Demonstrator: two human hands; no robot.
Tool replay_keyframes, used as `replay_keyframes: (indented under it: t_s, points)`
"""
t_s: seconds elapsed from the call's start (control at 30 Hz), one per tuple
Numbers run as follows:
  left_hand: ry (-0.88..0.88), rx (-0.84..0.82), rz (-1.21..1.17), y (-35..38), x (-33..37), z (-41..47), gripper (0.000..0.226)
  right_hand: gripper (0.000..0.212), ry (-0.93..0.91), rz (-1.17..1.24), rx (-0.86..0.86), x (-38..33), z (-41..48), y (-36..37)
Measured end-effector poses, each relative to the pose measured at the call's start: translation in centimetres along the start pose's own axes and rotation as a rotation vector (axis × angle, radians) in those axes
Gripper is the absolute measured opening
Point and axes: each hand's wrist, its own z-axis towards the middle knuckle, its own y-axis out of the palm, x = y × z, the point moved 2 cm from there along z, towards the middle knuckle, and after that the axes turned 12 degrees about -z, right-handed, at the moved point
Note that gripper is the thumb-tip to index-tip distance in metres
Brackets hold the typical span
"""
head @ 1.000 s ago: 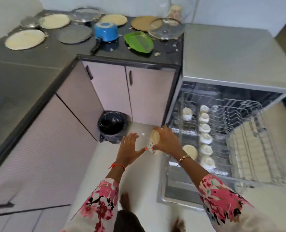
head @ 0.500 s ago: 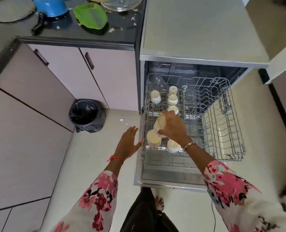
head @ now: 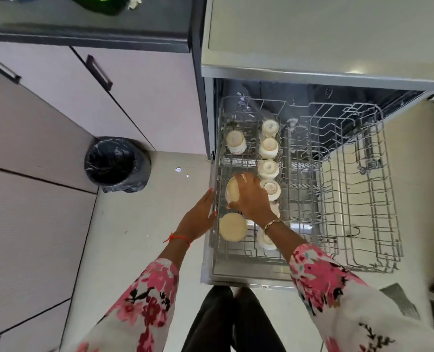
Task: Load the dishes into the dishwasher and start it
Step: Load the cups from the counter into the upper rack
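Gripping a cream cup point(head: 232, 190) from above with curled fingers, the right hand point(head: 251, 199) is holding it tilted over the left row of the pulled-out rack point(head: 358, 189), just beyond a bowl point(head: 232, 226) sitting upturned nearer the person. The left hand point(head: 199, 217), fingers straight, is touching the rack's left edge and grasping nothing. The cup is looking like glazed ceramic: stiff, light enough for one hand, smooth, and liable to chip against the wires or the upturned cups point(head: 268, 147) just beside it, so a hold round its wall is suiting it best. The dishwasher point(head: 312, 34) is standing open beside a dark surface point(head: 84, 19) over pink cabinets point(head: 139, 97); a lined bin point(head: 117, 163) is sitting on the floor point(head: 139, 237) in the corner.
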Motion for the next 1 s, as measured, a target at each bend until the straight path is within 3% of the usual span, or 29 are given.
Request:
replay_keyframes:
  t_s: [0.47,0.67,1.0]
  points:
    - [0.009,0.033,-0.127,0.8,-1.0,0.7,0.069,0.087,-0.042,-0.032,-0.129,-1.1,1.5,4.8]
    - [0.007,0.043,-0.057,0.9,0.7,0.0,0.063,0.092,-0.02,0.191,-0.237,-0.4,1.1,4.2]
    - [0.018,0.253,0.057,-5.9,1.6,-6.5,0.048,0.049,-0.114,0.077,0.048,-3.1,-2.1,-4.8]
